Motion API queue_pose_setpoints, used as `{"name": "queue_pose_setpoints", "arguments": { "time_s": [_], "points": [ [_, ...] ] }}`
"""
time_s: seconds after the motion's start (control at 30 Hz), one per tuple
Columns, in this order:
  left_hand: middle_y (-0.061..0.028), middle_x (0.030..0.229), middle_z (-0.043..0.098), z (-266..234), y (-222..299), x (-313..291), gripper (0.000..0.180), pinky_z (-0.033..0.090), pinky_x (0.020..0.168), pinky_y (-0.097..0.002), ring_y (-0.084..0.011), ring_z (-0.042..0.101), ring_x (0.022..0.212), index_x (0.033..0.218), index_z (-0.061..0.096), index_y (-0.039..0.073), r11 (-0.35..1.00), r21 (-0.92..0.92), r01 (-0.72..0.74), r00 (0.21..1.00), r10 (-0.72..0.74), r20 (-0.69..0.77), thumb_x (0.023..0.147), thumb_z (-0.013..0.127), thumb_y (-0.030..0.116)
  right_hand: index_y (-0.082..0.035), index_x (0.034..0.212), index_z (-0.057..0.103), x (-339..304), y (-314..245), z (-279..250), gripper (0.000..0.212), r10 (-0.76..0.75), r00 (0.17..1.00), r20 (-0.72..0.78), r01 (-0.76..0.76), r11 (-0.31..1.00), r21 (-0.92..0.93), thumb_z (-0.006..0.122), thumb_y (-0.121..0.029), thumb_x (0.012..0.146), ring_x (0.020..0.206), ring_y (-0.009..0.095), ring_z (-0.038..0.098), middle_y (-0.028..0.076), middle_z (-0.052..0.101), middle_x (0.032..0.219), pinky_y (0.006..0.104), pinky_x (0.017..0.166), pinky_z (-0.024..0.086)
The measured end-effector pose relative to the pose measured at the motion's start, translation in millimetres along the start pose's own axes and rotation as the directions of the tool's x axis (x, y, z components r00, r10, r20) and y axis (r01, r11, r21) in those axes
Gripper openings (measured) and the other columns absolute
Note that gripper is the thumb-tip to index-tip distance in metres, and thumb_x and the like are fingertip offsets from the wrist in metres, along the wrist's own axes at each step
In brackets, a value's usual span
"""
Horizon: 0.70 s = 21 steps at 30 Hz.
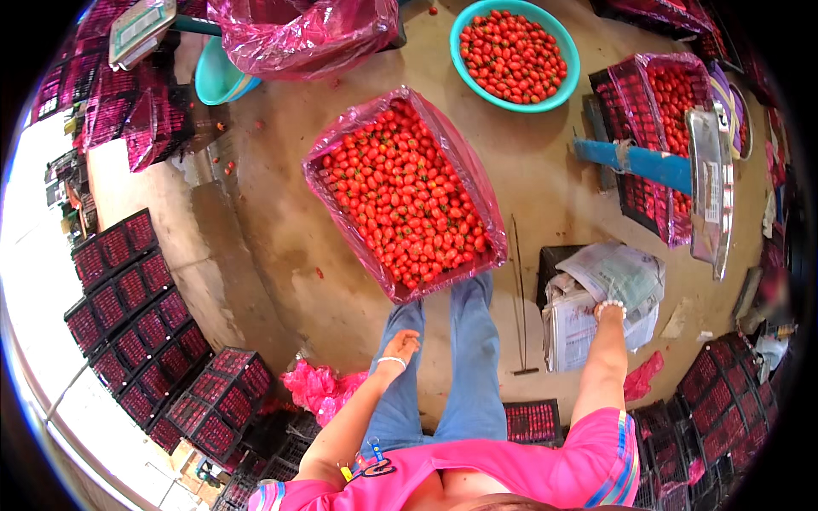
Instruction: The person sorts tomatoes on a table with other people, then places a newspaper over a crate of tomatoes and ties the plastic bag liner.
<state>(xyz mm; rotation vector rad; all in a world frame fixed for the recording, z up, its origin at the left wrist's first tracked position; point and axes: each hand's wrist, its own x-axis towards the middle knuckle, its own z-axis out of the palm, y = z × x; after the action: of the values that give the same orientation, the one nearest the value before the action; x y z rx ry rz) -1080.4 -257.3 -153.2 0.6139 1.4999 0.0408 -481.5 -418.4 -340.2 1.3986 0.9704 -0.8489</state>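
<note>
My left hand (401,346) rests by my left knee, its fingers loosely curled together and nothing seen in them. A white band circles that wrist. At the right, my right hand (608,312), with a beaded bracelet, reaches into a stack of newspapers (569,334). A loose newspaper sheet (615,271) covers its fingers, so their grip is hidden. In front of my legs stands a crate lined with pink plastic film (464,157), filled with small red tomatoes (405,200).
A turquoise basin (573,72) of tomatoes stands ahead. On the right is another lined crate (626,136) beside a scale with a blue post (648,166). Stacked dark crates (128,311) line the left. Crumpled pink film (319,390) lies near my left leg; a thin rod (519,298) stands right.
</note>
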Motion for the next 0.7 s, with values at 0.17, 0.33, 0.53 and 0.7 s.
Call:
{"name": "queue_pose_setpoints", "arguments": {
  "time_s": [0.17,0.33,0.53,0.7],
  "points": [
    [-0.0054,0.087,0.062,-6,-7,14,0.019,0.05,0.079,-0.0269,-0.0133,0.059,0.081,0.111,0.056,0.004,0.999,0.031,-0.03,1.0,0.03,0.004,0.094,0.051,0.01,-0.025,0.097,0.06,-52,-10,-15,0.019,0.109,0.994,0.031,-0.113,0.947,0.299,0.044,-0.033,0.089,0.106,0.018,0.05,-0.002,0.058,0.106,0.0481,0.091,0.039],
    [-0.0089,0.09,0.062,8,17,24,0.02,0.05,0.08,-0.0288,-0.0163,0.06,0.083,0.113,0.055,0.002,0.999,-0.015,-0.051,0.998,0.052,0.039,0.096,0.048,0.01,-0.012,0.102,0.059,-57,1,-32,0.023,0.563,0.796,0.222,-0.334,0.102,0.937,0.051,-0.029,0.089,0.092,0.023,0.054,0.006,0.061,0.105,0.0433,0.082,0.043],
    [-0.0081,0.092,0.062,16,23,41,0.025,0.048,0.081,-0.0284,-0.0164,0.06,0.086,0.114,0.054,0.001,0.999,0.045,-0.018,0.989,0.011,0.151,0.093,0.055,0.014,0.004,0.109,0.058,-84,35,-64,0.034,0.905,0.301,0.299,0.333,-0.394,0.857,0.06,-0.024,0.09,0.075,0.029,0.059,0.016,0.065,0.104,0.0376,0.071,0.049],
    [-0.0139,0.118,0.052,38,69,70,0.056,0.044,0.091,-0.0349,-0.0239,0.052,0.104,0.125,0.046,0.003,0.969,0.152,-0.193,0.975,0.172,0.137,0.081,0.073,0.026,0.009,0.112,0.055,-278,-41,-217,0.038,0.907,0.317,-0.278,0.511,0.083,0.856,0.059,-0.023,0.092,0.096,0.028,0.058,0.02,0.06,0.108,0.0373,0.086,0.045]
  ]
}}
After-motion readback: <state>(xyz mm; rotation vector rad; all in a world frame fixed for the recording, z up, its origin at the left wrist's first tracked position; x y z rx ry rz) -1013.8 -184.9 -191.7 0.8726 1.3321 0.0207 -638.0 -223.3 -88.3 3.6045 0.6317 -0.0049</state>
